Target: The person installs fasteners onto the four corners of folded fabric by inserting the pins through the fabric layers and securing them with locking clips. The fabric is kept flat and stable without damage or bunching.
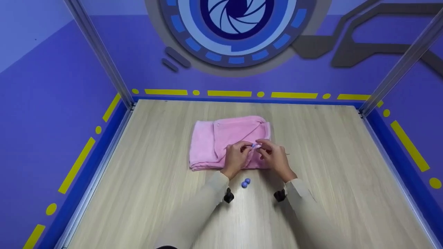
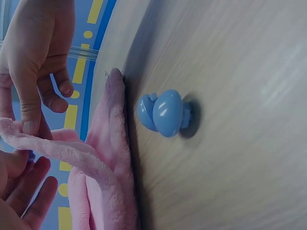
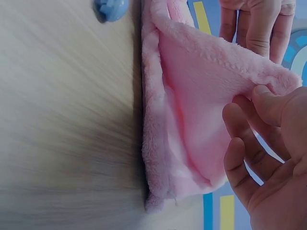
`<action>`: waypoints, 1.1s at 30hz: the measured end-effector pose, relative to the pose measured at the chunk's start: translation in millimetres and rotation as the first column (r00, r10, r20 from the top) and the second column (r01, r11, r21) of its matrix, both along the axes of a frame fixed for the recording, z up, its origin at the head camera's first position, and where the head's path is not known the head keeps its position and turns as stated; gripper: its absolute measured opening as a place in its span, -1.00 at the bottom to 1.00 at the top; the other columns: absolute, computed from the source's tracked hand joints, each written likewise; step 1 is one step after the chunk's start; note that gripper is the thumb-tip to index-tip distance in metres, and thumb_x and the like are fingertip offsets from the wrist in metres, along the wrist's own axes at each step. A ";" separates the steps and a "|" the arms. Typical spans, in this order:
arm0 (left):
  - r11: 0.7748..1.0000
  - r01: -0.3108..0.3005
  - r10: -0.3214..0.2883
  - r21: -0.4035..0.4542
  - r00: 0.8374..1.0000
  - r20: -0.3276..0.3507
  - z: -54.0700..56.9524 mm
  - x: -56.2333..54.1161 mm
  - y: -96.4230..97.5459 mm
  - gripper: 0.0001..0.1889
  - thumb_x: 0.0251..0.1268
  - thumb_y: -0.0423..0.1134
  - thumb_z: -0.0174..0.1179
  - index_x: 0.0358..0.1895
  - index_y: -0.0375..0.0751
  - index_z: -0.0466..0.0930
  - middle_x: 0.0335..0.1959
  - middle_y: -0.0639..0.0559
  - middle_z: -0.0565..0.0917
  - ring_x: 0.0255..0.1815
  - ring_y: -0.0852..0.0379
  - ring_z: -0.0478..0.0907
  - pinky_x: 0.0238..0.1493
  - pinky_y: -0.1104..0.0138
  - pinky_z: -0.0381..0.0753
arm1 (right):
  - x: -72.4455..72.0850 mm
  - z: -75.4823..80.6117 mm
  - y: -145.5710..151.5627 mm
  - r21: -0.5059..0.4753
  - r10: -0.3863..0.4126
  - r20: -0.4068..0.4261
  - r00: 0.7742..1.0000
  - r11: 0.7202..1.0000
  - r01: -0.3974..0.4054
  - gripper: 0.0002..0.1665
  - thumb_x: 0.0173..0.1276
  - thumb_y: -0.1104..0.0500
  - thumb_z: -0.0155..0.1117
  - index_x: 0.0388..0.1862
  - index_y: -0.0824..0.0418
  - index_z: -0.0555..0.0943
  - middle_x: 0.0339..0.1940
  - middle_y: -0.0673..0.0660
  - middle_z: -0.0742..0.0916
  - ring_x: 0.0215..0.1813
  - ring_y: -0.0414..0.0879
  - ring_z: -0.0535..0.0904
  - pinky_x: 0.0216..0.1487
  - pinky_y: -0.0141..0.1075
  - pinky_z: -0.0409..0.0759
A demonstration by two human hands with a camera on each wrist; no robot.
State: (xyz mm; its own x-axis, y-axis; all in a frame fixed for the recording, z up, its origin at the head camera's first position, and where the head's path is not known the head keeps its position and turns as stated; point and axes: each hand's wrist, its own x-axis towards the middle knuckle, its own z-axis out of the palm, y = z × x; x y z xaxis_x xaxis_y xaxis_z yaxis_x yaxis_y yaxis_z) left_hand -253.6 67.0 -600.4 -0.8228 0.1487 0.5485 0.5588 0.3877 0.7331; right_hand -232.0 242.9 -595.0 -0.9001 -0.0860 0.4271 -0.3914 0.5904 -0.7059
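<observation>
A folded pink fleece blanket lies on the table, its near right corner lifted between both hands. My left hand pinches a small blue piece against the lifted edge; fingers and cloth cover most of it. Thumb and fingertips of my right hand pinch the same edge close by, as the right wrist view shows, with the other fingers loosely bent. Two blue mushroom-shaped clips with glossy round caps sit together on the table, between the forearms and just in front of the blanket.
The pale wood-grain table is enclosed by blue-purple panels with yellow dashes. Metal posts stand at the back corners. A dark device is strapped at each wrist.
</observation>
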 end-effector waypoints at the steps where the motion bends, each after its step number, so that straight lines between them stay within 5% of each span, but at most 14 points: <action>1: 1.000 0.005 -0.005 -0.004 1.000 -0.001 0.7 0.1 -0.6 -0.88 0.24 -0.45 0.39 -0.20 -0.25 0.82 -0.30 0.00 0.83 -0.39 0.19 0.73 -0.30 0.40 0.69 | 0.2 0.3 -0.2 -0.002 0.000 0.002 1.000 1.000 0.000 -0.73 0.34 0.38 0.41 0.00 0.24 0.74 -0.35 0.14 0.83 -0.51 -0.13 0.69 -0.45 -0.36 0.64; 7: 0.998 0.001 -0.002 -0.057 1.000 -0.007 3.8 4.0 -4.2 -0.85 0.39 -0.31 0.29 -0.03 -0.17 0.72 -0.07 0.02 0.74 -0.52 0.26 0.56 -0.41 0.47 0.56 | 1.3 -0.1 0.4 -0.019 -0.008 0.011 1.000 1.000 0.008 -0.82 0.36 0.39 0.39 -0.10 0.22 0.76 -0.25 0.14 0.84 -0.49 -0.03 0.73 -0.41 -0.37 0.68; 11: 0.997 0.049 -0.048 -0.059 0.998 0.028 6.4 11.6 -7.4 -0.91 0.44 -0.23 0.25 -0.10 -0.11 0.66 0.01 0.03 0.62 -0.52 0.25 0.53 -0.42 0.37 0.64 | 2.1 -0.3 2.2 -0.017 -0.024 0.018 1.000 1.000 0.024 -0.84 0.39 0.34 0.40 -0.09 0.17 0.75 -0.27 0.11 0.84 -0.50 0.00 0.72 -0.42 -0.41 0.65; 17: 0.982 0.132 -0.129 -0.139 0.991 0.027 4.6 20.2 -11.4 -0.86 0.47 -0.20 0.22 -0.10 -0.15 0.72 0.03 0.04 0.64 -0.35 0.18 0.62 -0.20 0.24 0.70 | 0.2 -0.6 3.9 -0.024 -0.038 0.035 0.999 0.999 0.039 -0.85 0.41 0.23 0.40 -0.07 0.13 0.76 -0.23 0.09 0.85 -0.47 0.07 0.73 -0.41 -0.45 0.61; 23: 0.963 0.172 -0.169 -0.207 0.985 0.032 -0.2 23.7 -11.4 -0.78 0.48 -0.21 0.19 0.02 -0.20 0.74 0.11 0.00 0.71 0.14 0.10 0.65 0.26 0.28 0.57 | -0.9 -2.1 3.2 -0.024 -0.042 0.011 0.999 0.999 0.042 -0.86 0.42 0.27 0.38 -0.09 0.15 0.76 -0.25 0.08 0.84 -0.46 0.03 0.73 -0.41 -0.45 0.61; 33: 0.960 0.208 -0.191 -0.186 0.976 0.105 -3.8 24.1 -11.1 -0.72 0.54 -0.26 0.12 0.13 -0.28 0.69 0.11 -0.04 0.74 0.04 0.18 0.65 0.25 0.29 0.58 | 0.2 -2.9 3.0 -0.051 -0.038 0.022 0.999 0.998 0.039 -0.83 0.41 0.31 0.38 -0.07 0.14 0.77 -0.20 0.06 0.84 -0.41 0.11 0.75 -0.37 -0.46 0.64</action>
